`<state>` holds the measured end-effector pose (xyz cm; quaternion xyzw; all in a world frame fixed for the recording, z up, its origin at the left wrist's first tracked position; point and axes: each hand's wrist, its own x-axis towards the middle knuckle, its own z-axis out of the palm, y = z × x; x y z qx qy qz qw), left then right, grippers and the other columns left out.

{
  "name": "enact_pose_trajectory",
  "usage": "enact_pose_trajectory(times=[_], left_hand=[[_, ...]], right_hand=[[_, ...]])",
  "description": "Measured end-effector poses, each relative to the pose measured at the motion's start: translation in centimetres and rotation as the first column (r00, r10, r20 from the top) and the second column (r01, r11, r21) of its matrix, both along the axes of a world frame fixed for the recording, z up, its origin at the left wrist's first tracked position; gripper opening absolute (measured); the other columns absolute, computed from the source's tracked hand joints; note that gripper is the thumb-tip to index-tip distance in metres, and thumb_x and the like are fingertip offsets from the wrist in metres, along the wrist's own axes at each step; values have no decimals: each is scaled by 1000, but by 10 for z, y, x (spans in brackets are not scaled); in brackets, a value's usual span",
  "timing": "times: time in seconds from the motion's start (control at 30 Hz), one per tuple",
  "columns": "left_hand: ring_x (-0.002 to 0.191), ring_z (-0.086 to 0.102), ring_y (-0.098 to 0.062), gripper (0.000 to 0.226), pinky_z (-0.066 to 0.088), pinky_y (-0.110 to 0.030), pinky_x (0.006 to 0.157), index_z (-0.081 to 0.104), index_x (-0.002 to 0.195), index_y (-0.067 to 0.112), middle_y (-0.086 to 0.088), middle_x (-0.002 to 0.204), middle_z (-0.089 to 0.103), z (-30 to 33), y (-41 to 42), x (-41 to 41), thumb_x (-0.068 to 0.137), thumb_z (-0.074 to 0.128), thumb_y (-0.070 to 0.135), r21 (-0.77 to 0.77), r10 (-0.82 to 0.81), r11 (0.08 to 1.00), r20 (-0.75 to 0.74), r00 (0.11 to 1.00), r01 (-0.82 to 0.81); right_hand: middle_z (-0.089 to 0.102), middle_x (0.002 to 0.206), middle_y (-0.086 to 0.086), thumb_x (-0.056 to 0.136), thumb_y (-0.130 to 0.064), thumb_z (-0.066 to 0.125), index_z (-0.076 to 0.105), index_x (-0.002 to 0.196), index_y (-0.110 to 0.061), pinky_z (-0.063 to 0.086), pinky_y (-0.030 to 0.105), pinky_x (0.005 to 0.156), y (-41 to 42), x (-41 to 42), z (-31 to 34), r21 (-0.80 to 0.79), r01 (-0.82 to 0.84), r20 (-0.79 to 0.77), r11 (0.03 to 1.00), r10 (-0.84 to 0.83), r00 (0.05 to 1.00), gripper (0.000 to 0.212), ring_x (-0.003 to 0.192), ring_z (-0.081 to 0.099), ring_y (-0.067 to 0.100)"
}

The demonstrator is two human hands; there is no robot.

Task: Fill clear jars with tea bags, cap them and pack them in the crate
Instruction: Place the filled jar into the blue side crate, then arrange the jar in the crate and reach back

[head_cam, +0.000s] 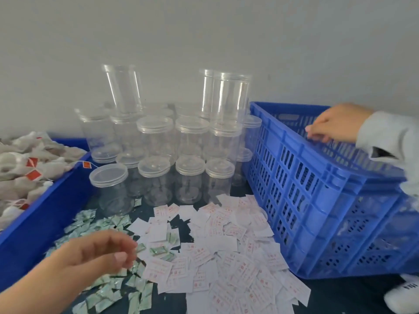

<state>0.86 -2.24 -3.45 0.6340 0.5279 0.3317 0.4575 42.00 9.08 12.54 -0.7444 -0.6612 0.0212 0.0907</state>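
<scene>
Several clear capped jars (156,159) stand stacked in two tiers at the back centre, all empty. One capped jar (112,189) stands alone at the front left of the stack. Grey tea bags (20,164) with red tags fill a blue tray (56,200) on the left. A blue slatted crate (317,200) sits on the right. My right hand (335,123) rests on the crate's far rim, fingers curled over it. My left hand (99,250) hovers over the small packets near the front, fingers loosely bent, nothing in it.
White slips with red print (226,257) lie scattered across the dark table in front of the jars. Small green sachets (108,288) are spread at the front left. A grey wall stands behind the jars. A white shoe (403,295) shows at the lower right.
</scene>
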Motion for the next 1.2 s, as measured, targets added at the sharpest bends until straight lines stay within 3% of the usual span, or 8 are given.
enact_pose_trajectory(times=[0.13,0.3,0.4,0.6,0.73,0.9,1.07,1.2], left_hand=[[87,71,-16,73,52,-35,80,72,99,34,-1,92,74,32,12,-27,44,72,81,106,64,993,-106,992,-53],[80,71,-16,13,51,-35,78,74,86,36,1,85,75,32,58,-67,73,72,40,167,260,954,-54,964,-247],[74,70,-16,36,51,-32,74,74,77,37,-2,78,74,23,74,-78,89,59,7,143,339,933,-51,939,-329],[70,69,-15,19,53,-32,77,73,82,16,-7,76,73,14,81,-69,89,60,4,91,302,949,-2,953,-301],[68,67,-15,12,55,-21,68,69,89,9,-6,73,72,10,80,-65,89,59,2,125,303,941,96,948,-314],[85,65,-3,25,53,-17,74,58,103,38,16,96,67,12,75,-79,80,66,30,419,281,869,22,960,-264],[124,44,6,90,46,-15,92,22,135,54,35,134,37,6,63,-79,59,61,81,514,55,857,-158,986,34],[132,21,18,92,27,-4,100,11,142,53,41,143,18,11,58,-80,65,51,84,595,23,778,-344,939,200]], right_hand=[[65,110,7,88,-23,58,65,109,-12,45,35,93,11,-52,14,407,8,-321,914,134,938,24,103,59,27],[33,150,8,79,-49,70,10,150,-10,34,31,98,57,-117,-4,278,145,-629,950,66,774,101,133,38,27],[29,152,8,70,-55,75,1,151,-9,33,35,109,89,-131,-20,184,242,-785,953,-5,619,118,136,35,28],[32,150,7,69,-51,77,21,149,-12,35,36,106,109,-139,-46,252,284,-752,925,3,659,105,134,37,28],[43,128,4,64,-48,80,37,136,-12,37,24,87,80,-159,-44,598,270,-633,755,237,737,91,114,48,21],[48,115,-14,52,-53,75,38,128,-20,32,-4,83,4,-224,-88,671,-158,-517,724,610,600,90,104,49,-4],[52,121,-13,48,-50,80,41,130,-33,46,15,89,-37,-276,-170,372,-472,-670,799,583,460,93,109,50,-7],[55,116,-22,48,-47,77,44,119,-46,50,19,83,-46,-285,-200,300,-499,-816,813,490,308,78,108,54,-7]])
